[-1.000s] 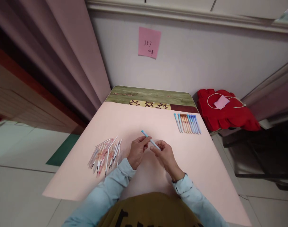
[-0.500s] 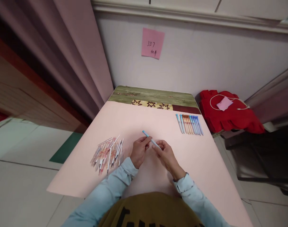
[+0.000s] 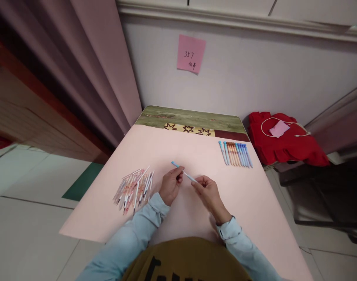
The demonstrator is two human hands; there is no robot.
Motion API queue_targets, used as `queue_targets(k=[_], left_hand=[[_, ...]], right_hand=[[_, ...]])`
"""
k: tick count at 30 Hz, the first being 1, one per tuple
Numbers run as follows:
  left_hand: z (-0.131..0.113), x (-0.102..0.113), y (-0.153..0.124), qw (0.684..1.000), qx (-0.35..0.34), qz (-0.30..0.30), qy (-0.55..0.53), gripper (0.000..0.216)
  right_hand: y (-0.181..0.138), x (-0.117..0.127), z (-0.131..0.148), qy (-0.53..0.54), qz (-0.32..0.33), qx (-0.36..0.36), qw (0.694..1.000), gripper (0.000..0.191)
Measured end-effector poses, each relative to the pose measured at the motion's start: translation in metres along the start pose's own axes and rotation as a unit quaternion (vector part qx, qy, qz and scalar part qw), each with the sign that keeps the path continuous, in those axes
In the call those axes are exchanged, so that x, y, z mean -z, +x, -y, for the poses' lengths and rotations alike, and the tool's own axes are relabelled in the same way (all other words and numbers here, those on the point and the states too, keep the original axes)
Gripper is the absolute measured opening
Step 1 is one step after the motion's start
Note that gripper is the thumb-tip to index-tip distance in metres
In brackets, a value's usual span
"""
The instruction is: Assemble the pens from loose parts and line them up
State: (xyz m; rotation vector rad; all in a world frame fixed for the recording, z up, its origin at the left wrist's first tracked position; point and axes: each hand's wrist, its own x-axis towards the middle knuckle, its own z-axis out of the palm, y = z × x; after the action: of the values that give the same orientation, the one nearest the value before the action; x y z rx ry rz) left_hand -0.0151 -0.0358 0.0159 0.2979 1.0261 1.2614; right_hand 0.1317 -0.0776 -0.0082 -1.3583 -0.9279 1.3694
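Observation:
A light-blue pen lies slantwise between my two hands, above the middle of the pink table cover [image 3: 193,148]. My left hand [image 3: 170,186] pinches its upper part [image 3: 175,164], whose blue top sticks out past the fingers. My right hand [image 3: 210,194] grips the pale lower barrel [image 3: 191,178] by its end. A thin whitish refill [image 3: 185,174] shows in the gap between the two parts. Left of my left hand is a loose pile of pen refills [image 3: 136,191], white and clear with dark or reddish tips.
Several pens in blue, brown and violet stand in a neat row [image 3: 236,154] at the far right of the table. Beyond the right edge lies a red cloth [image 3: 260,144] with a white cable and pink note. A pink curtain [image 3: 108,58] borders the left; a wall is behind.
My hands have moved slightly apart. The pen, joined before, now shows a gap with the thin refill between its upper part and lower barrel.

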Motion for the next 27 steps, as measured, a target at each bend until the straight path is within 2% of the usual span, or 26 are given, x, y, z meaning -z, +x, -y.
queue_targets(k=[4, 7, 8, 10, 12, 14, 15, 17, 19, 20, 22, 23, 25, 27], left_hand=[[-0.003, 0.003, 0.003, 0.998, 0.035, -0.021, -0.045, 0.008], [-0.009, 0.003, 0.005, 0.995, 0.071, -0.01, -0.076, 0.011], [-0.011, 0.003, 0.006, 0.992, 0.088, -0.005, -0.089, 0.014], [-0.014, 0.002, 0.006, 0.986, 0.125, 0.009, -0.11, 0.018], [-0.015, 0.001, 0.005, 0.983, 0.142, 0.022, -0.111, 0.019], [-0.013, 0.001, 0.003, 0.988, 0.121, 0.037, -0.084, 0.015], [-0.012, 0.0, 0.001, 0.992, 0.098, 0.047, -0.061, 0.012], [-0.007, -0.002, -0.004, 0.997, 0.044, 0.071, 0.002, 0.014], [-0.001, -0.004, -0.009, 0.992, -0.003, 0.091, 0.082, 0.023], [0.002, -0.006, -0.012, 0.987, -0.022, 0.101, 0.125, 0.026], [0.005, -0.008, -0.016, 0.966, -0.072, 0.125, 0.217, 0.024], [0.005, -0.008, -0.017, 0.947, -0.109, 0.138, 0.267, 0.021], [0.004, -0.008, -0.019, 0.895, -0.194, 0.163, 0.368, 0.014], [0.001, -0.006, -0.018, 0.844, -0.255, 0.176, 0.438, 0.012]], right_hand=[[-0.002, 0.008, 0.0, -0.037, 0.004, 0.009, 0.999, 0.036], [-0.005, 0.016, 0.004, -0.163, -0.038, 0.056, 0.984, 0.033], [-0.006, 0.018, 0.005, -0.229, -0.066, 0.084, 0.968, 0.031], [-0.008, 0.023, 0.008, -0.355, -0.115, 0.15, 0.915, 0.023], [-0.008, 0.025, 0.009, -0.428, -0.133, 0.206, 0.87, 0.015], [-0.009, 0.024, 0.011, -0.424, -0.131, 0.24, 0.863, 0.018], [-0.009, 0.021, 0.012, -0.394, -0.126, 0.243, 0.878, 0.021], [-0.009, 0.013, 0.016, -0.274, -0.101, 0.204, 0.935, 0.029], [-0.008, 0.001, 0.018, -0.091, -0.038, 0.092, 0.991, 0.035], [-0.007, -0.004, 0.019, 0.008, -0.002, 0.019, 1.0, 0.037], [-0.003, -0.013, 0.019, 0.169, 0.038, -0.1, 0.98, 0.037], [-0.001, -0.016, 0.019, 0.226, 0.043, -0.136, 0.964, 0.034], [0.002, -0.018, 0.018, 0.296, 0.031, -0.166, 0.94, 0.027], [0.004, -0.017, 0.017, 0.327, 0.015, -0.166, 0.93, 0.022]])
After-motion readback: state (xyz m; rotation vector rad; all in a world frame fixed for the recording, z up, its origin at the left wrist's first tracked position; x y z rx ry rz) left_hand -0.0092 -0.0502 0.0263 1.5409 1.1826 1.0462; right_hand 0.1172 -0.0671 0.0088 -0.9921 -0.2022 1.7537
